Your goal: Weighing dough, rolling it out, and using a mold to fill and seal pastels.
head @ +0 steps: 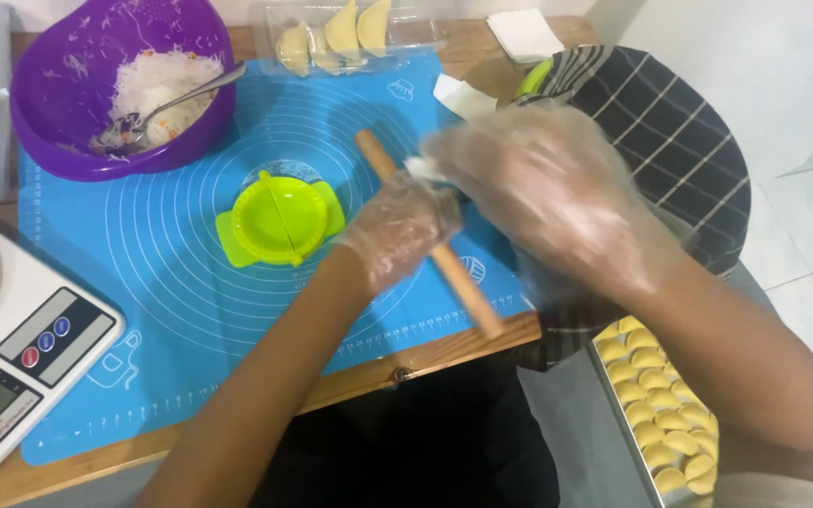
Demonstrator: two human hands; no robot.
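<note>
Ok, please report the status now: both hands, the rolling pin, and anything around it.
Left hand gripping wooden rolling pin. Right hand blurred over its top end, grip unclear. Green dumpling press open on blue mat, apart from the pin.

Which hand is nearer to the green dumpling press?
Left. The left hand grips the rolling pin just right of the green dumpling press; the right hand is farther right.

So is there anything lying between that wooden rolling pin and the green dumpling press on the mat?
Nothing visible does. The left hand grips the rolling pin, and only bare blue mat lies between it and the green press.
</note>
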